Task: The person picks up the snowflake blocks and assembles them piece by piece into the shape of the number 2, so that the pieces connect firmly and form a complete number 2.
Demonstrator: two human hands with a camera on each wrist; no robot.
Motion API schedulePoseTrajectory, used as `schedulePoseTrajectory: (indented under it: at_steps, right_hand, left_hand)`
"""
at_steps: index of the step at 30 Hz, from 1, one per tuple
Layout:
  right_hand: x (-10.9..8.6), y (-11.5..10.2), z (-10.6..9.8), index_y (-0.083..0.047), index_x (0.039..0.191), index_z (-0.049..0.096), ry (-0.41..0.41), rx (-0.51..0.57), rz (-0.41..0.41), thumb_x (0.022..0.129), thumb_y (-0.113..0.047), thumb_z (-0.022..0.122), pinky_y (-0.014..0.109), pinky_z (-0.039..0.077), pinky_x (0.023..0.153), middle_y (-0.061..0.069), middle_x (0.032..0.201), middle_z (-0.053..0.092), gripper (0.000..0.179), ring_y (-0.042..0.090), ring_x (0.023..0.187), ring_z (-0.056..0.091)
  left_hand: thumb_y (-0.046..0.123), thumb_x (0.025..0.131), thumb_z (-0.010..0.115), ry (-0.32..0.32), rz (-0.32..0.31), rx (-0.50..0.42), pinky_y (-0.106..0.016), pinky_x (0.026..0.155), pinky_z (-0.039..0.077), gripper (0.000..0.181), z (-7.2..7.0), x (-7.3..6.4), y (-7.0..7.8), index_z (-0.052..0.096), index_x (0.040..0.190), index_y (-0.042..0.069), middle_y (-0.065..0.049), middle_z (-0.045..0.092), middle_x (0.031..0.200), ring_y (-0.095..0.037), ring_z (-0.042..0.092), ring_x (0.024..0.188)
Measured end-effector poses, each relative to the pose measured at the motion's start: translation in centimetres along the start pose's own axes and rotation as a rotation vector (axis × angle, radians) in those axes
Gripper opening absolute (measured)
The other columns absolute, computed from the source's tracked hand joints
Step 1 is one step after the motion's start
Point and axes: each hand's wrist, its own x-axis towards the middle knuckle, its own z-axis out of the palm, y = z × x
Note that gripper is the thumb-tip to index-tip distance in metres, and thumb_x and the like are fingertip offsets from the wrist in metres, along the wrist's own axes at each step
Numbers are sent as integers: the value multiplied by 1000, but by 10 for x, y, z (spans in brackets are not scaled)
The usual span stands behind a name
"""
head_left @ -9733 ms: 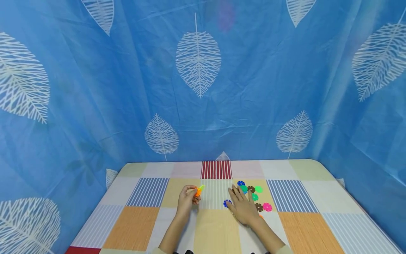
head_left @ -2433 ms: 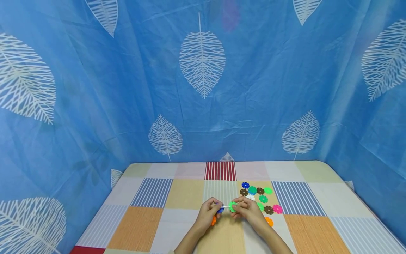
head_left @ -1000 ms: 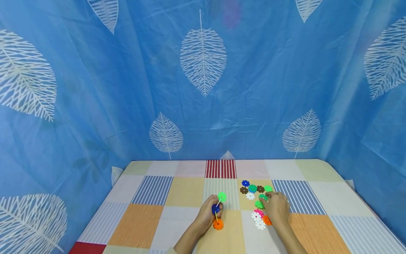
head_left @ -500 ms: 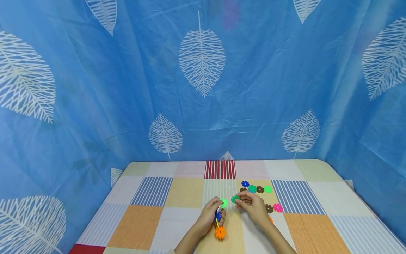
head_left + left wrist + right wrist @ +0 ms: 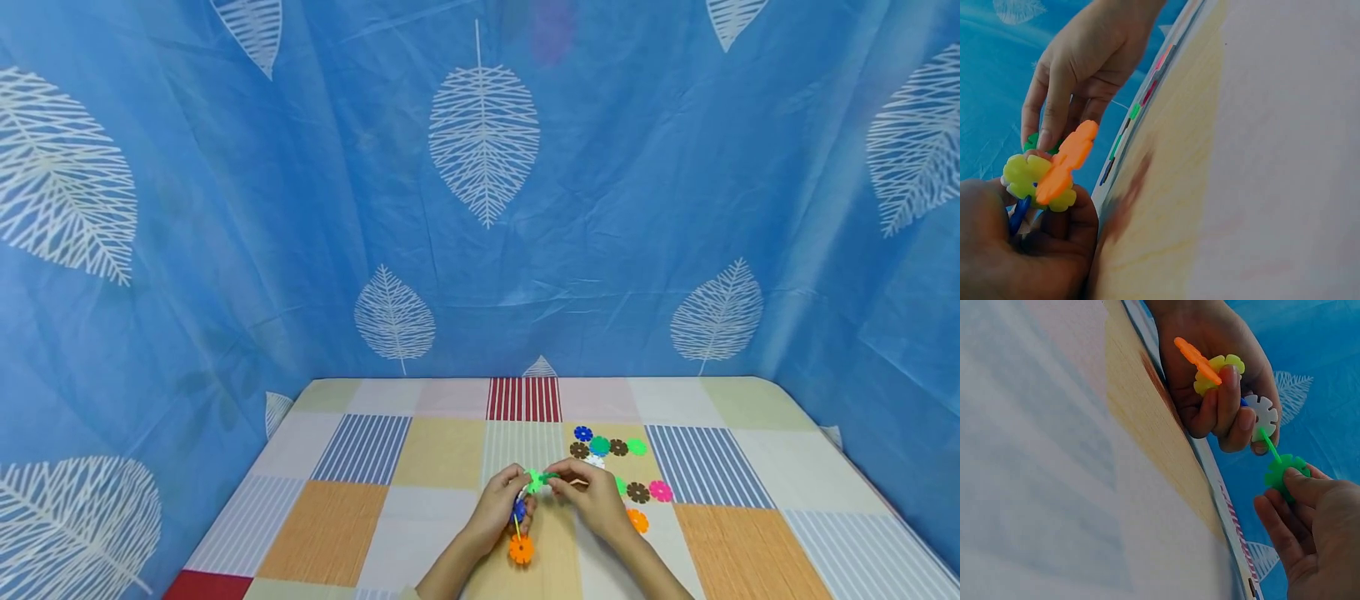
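My left hand (image 5: 491, 510) grips a chain of interlocking plastic snowflake discs. An orange disc (image 5: 521, 549) hangs at its lower end, joined to a yellow disc (image 5: 1021, 175). After these come a blue disc (image 5: 518, 510), a white disc (image 5: 1266, 416) and, uppermost, a light green disc (image 5: 534, 482). Between thumb and fingers, my right hand (image 5: 597, 498) pinches a darker green snowflake disc (image 5: 1284, 475). Its edge meets the light green disc, which stands edge-on in the right wrist view. Both hands are above the table, close together.
Loose discs lie on the patchwork-patterned tabletop (image 5: 435, 454) to the right, among them a pink disc (image 5: 661, 491), a brown disc (image 5: 638, 492), an orange loose disc (image 5: 638, 522) and a blue loose disc (image 5: 583, 433). A blue leaf-print curtain (image 5: 600, 250) surrounds the table.
The chain has grown from orange and yellow discs to include blue, white and light green. My right hand reached into the loose discs, picked up a green one and brought it left to the chain.
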Motion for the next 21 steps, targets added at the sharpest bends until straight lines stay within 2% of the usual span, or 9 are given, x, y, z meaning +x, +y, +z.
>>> schedulePoseTrajectory:
  at_steps: [4,8,13,18,21]
  right_hand:
    - [-1,-1,1,1,85,67,9,-73,-169,75,11,67,29,55,57,11,80,67,15,25,63,63]
    - [-1,-2,3,2,84,67,-10,-86,-287,72,15,68,29,54,54,12,79,66,18,25,61,63]
    - [0,-1,4,2,85,67,-29,-75,-321,71,16,68,30,54,54,12,78,66,19,25,61,63]
    - [0,-3,3,2,84,68,-17,-88,-330,70,15,69,29,54,54,12,77,67,20,22,61,63]
    - [0,-3,3,2,84,68,-14,-88,-337,70,16,69,29,54,54,12,77,67,20,22,62,63]
  left_hand:
    - [18,96,45,-22,3,2,-17,35,38,27,-2,-2,0,38,84,-5,0,46,57,-6,42,37]
    - [18,94,46,-23,-8,-14,-17,35,37,24,-4,-4,1,39,79,2,1,46,56,-5,40,36]
    - [18,94,45,-31,-16,-23,-17,34,37,24,-5,-4,2,38,77,4,1,45,56,-5,39,36]
    - [20,96,43,-73,-14,-2,-18,35,38,24,-4,-2,3,41,78,4,1,44,56,-6,39,36]
    - [20,96,43,-75,-15,-4,-18,35,39,24,-2,-2,3,42,77,5,1,44,55,-6,39,36]
